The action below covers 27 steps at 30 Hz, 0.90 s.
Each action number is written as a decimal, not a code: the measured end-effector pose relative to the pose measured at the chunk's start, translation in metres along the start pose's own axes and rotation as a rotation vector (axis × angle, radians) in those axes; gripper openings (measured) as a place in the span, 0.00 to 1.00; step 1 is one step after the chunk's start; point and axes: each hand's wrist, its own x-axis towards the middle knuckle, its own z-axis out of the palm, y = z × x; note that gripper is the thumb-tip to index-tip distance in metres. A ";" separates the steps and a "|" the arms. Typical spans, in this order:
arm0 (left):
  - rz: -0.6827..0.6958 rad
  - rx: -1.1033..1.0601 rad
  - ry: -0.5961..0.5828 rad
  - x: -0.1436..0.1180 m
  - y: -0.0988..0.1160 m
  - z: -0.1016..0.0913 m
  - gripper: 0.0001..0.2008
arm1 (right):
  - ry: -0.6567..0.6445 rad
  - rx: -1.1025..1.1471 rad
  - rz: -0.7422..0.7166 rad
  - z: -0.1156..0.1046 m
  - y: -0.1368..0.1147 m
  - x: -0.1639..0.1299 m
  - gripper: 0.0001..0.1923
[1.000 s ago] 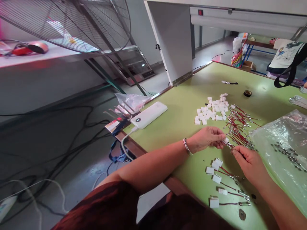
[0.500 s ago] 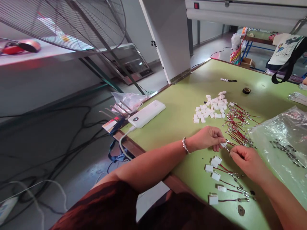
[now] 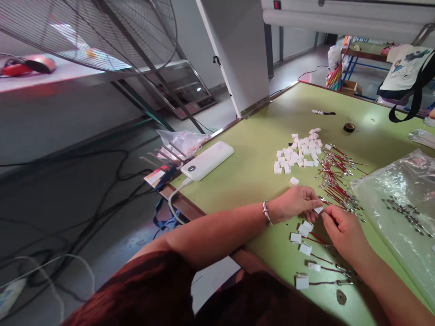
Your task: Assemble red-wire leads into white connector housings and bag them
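Observation:
My left hand (image 3: 301, 203) has its thumb and fingers closed on a small white plastic connector housing (image 3: 318, 210). Pressed up against that housing, my right hand (image 3: 341, 226) pinches a thin wire lead, mostly covered by its fingers. Just below both hands lie several white housings (image 3: 302, 281) fitted with red wires (image 3: 321, 283) that end in metal terminals. Beyond them is a bundle of loose red wires (image 3: 336, 188) with crimped ends. One single white housing (image 3: 294, 180) rests above my left hand, nearer to me than the heap of white housings (image 3: 301, 151).
A clear plastic bag (image 3: 401, 194) with metal terminals lies at the right. Black tape (image 3: 349, 127) sits farther back on the green table (image 3: 258, 149). A white power bank (image 3: 208, 160) with its cable is at the left edge, near a large fan (image 3: 136, 36).
My hands have come closer together and shifted slightly toward me. A single white housing above my left hand is now uncovered. The metal end seen between my fingers is now hidden.

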 end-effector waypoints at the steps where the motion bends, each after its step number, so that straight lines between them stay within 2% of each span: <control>1: -0.020 0.073 -0.017 -0.001 0.002 -0.001 0.15 | -0.029 -0.029 0.003 0.001 0.001 -0.001 0.14; 3: -0.010 0.315 -0.001 -0.003 0.011 -0.008 0.15 | -0.125 -0.065 0.028 -0.001 0.000 -0.002 0.13; 4: 0.038 0.462 0.062 -0.004 0.016 -0.015 0.16 | -0.186 -0.066 0.037 -0.003 -0.001 -0.003 0.13; 6: 0.197 0.732 0.278 -0.007 0.025 -0.033 0.18 | -0.302 -0.056 0.021 -0.008 -0.004 -0.004 0.13; 7: 0.269 0.836 0.375 -0.008 0.028 -0.042 0.18 | -0.334 -0.056 -0.003 -0.011 -0.005 -0.004 0.13; 8: 0.311 0.920 0.423 -0.009 0.030 -0.052 0.17 | -0.330 -0.065 -0.030 -0.013 -0.004 -0.003 0.13; 9: 0.325 0.990 0.424 -0.010 0.030 -0.060 0.16 | -0.283 -0.095 -0.052 -0.015 -0.001 -0.002 0.13; 11: 0.292 1.091 0.330 -0.011 0.027 -0.071 0.15 | -0.102 -0.231 -0.053 -0.016 0.008 0.003 0.13; 13: 0.248 1.141 0.262 -0.010 0.022 -0.074 0.14 | 0.057 -0.440 -0.023 -0.014 0.020 0.008 0.12; 16: 0.214 1.157 0.270 -0.006 0.017 -0.069 0.10 | 0.111 -0.674 -0.041 -0.008 0.033 0.013 0.12; 19: 0.233 1.149 0.281 -0.001 0.015 -0.062 0.10 | 0.130 -0.732 -0.132 -0.004 0.037 0.015 0.13; 21: 0.246 1.097 0.309 0.000 0.015 -0.058 0.09 | 0.184 -0.682 -0.167 -0.005 0.038 0.015 0.13; 24: 0.265 0.824 0.351 -0.001 0.016 -0.054 0.12 | 0.265 -0.495 -0.142 -0.010 0.036 0.014 0.12; 27: 0.282 0.549 0.275 -0.002 0.018 -0.049 0.21 | 0.259 -0.335 -0.071 -0.015 0.030 0.013 0.12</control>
